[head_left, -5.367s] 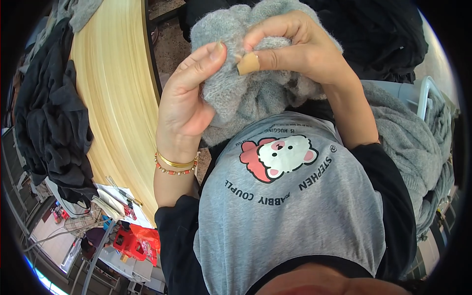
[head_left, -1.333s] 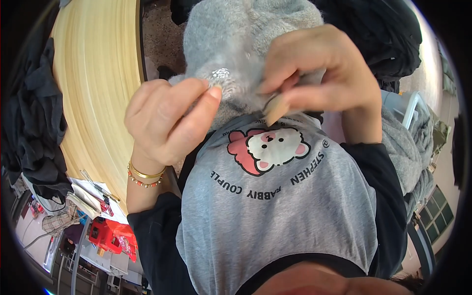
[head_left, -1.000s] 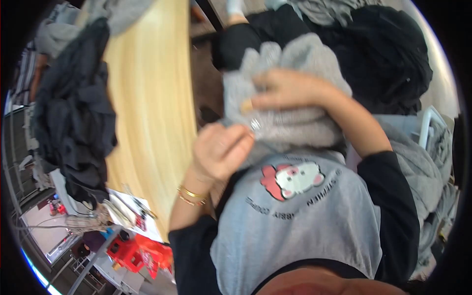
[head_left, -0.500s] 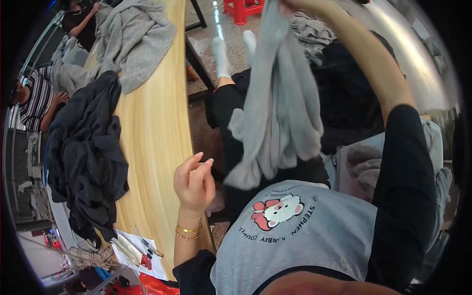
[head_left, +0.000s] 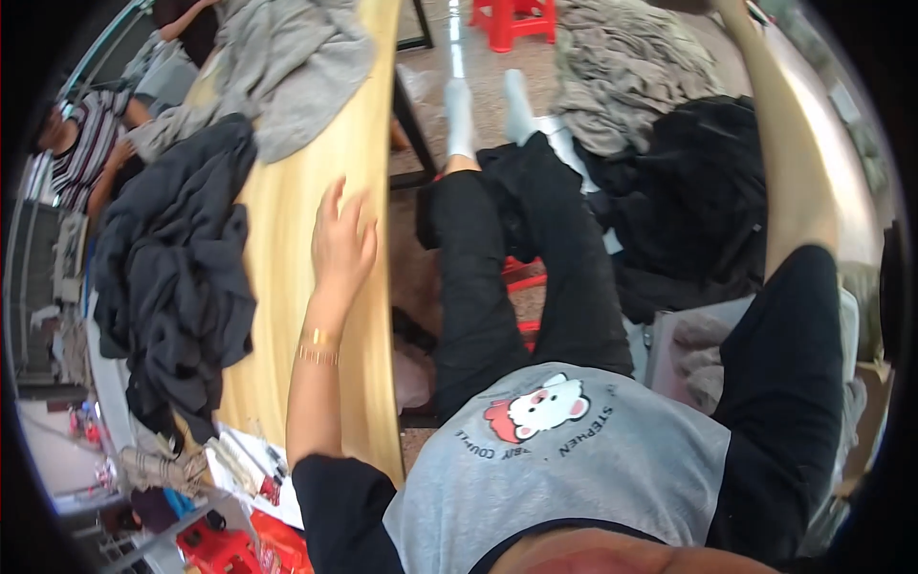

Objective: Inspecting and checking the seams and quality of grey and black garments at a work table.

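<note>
My left hand [head_left: 344, 239] hovers over the light wooden table [head_left: 296, 287], its fingers spread and slightly blurred, holding nothing. A dark navy heap of cloth [head_left: 177, 277] lies on the table to its left. Stretched far out to the upper right, my right arm [head_left: 789, 143] ends at the top edge of the picture. Only part of my right hand [head_left: 690, 4] shows there, dark and cut off, so its fingers and anything in them cannot be made out. Below it a pile of grey-beige knitted garments [head_left: 631, 77] lies on the floor.
A grey knit garment [head_left: 296, 77] covers the table's far end, near two other people. Black garments [head_left: 684, 201] are heaped right of my legs. Beside me stands a bin [head_left: 660, 368] with grey cloth. A red stool [head_left: 512, 21] stands ahead; small tools [head_left: 263, 459] lie near left.
The grey garment that hung from my right hand is out of sight there. My right arm has reached farther out to the upper right. My left hand has moved forward over the table and opened.
</note>
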